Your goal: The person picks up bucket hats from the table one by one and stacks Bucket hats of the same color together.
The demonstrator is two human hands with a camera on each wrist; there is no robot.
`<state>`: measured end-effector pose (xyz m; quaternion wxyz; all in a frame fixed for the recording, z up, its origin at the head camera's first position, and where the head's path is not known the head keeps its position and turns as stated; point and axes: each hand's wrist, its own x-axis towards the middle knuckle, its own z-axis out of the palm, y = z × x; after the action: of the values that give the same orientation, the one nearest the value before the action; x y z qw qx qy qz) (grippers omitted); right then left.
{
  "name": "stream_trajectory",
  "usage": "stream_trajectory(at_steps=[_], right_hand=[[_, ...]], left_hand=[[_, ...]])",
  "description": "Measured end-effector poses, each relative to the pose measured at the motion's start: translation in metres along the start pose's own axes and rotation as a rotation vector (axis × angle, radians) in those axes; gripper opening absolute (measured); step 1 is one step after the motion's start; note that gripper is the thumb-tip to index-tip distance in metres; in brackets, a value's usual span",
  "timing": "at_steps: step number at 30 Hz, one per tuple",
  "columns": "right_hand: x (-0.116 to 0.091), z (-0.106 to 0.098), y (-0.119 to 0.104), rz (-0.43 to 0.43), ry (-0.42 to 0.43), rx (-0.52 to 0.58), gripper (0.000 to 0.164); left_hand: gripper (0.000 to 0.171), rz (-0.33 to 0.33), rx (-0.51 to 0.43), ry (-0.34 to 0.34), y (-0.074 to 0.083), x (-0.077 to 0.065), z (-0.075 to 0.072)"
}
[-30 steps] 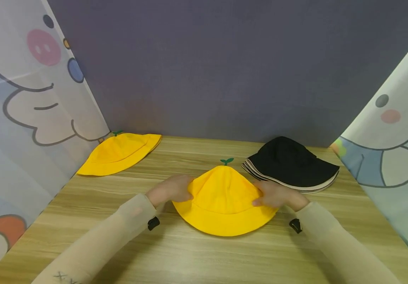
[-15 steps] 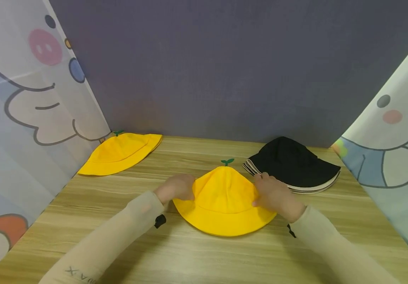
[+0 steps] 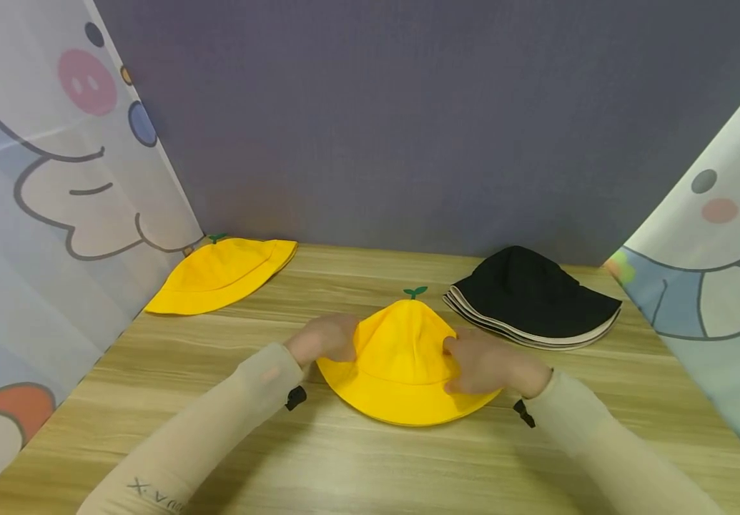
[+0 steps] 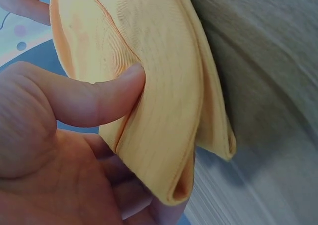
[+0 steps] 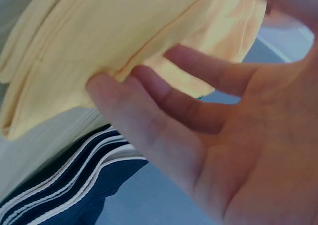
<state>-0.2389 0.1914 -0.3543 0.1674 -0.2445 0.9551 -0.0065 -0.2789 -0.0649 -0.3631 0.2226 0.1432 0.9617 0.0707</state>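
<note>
A yellow bucket hat [image 3: 408, 357] with a green sprout on top sits in the middle of the table. My left hand [image 3: 327, 337] pinches its left side. In the left wrist view the thumb [image 4: 107, 98] presses on the brim near the crown seam, and the other fingers lie behind the fabric, partly hidden. On the hat's right side rests my right hand [image 3: 488, 363]. Its slightly bent fingers [image 5: 149, 120] touch the crown and brim without wrapping round the fabric, and its thumb is mostly cut off in the right wrist view.
Another yellow bucket hat [image 3: 222, 275] lies at the back left. Stacked black bucket hats [image 3: 530, 293] with pale edges stand at the back right, close to my right hand. A grey panel [image 3: 370, 129] backs the wooden table [image 3: 370, 468]; cartoon-printed curtains flank it.
My right hand has shifted from the hat's far right side to spread fingers on its crown and brim. The left hand keeps its pinch. The hat stays nearly in place.
</note>
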Motion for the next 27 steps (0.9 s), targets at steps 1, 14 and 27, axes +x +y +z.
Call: stream_trajectory(at_steps=[1,14,27], right_hand=[[0.0,-0.001,0.001,0.004,-0.011,0.021,0.056],[0.006,0.002,-0.016,0.065,-0.064,-0.19,0.067],[0.012,0.005,-0.014,0.057,-0.059,-0.2,0.065]], left_hand=[[0.044,-0.001,-0.003,-0.003,0.0,0.0,0.0],[0.055,0.044,-0.051,0.0,-0.003,-0.001,0.0],[0.059,0.047,-0.183,0.007,-0.019,0.003,-0.001]])
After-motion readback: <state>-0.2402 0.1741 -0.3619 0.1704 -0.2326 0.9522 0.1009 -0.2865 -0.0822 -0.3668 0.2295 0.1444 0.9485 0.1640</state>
